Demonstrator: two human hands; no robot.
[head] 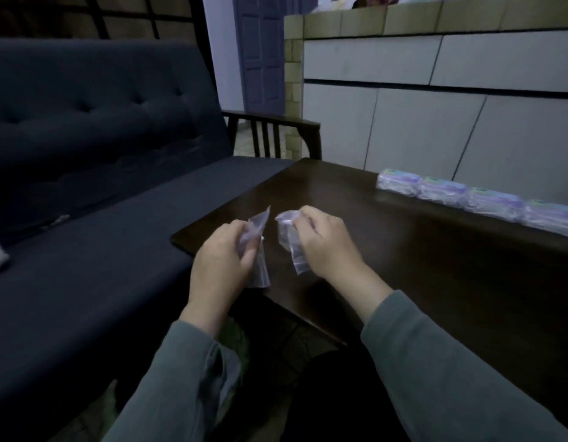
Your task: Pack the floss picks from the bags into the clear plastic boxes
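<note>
While both hands are raised over the near corner of the dark table [403,250], nothing is set down, and that is where the risk lies; the left hand [220,253] has its fingers curled round a small clear bag [258,237], and the right hand [324,247] pinches a second, crumpled bag [289,240] by its upper end, the two bags near each other but apart. Whether floss picks are inside either bag cannot be told (the light is dim and the plastic blurred); if they are, a bag tipped or torn open out here would likely spill them onto the table edge or down into the gap beside the dark sofa [101,218], where they would be hard to find. A row of clear plastic boxes [477,199] stands well apart along the far right side of the table; no open box is near the hands, so I judge that emptying a bag now would scatter its contents rather than pack them.
</note>
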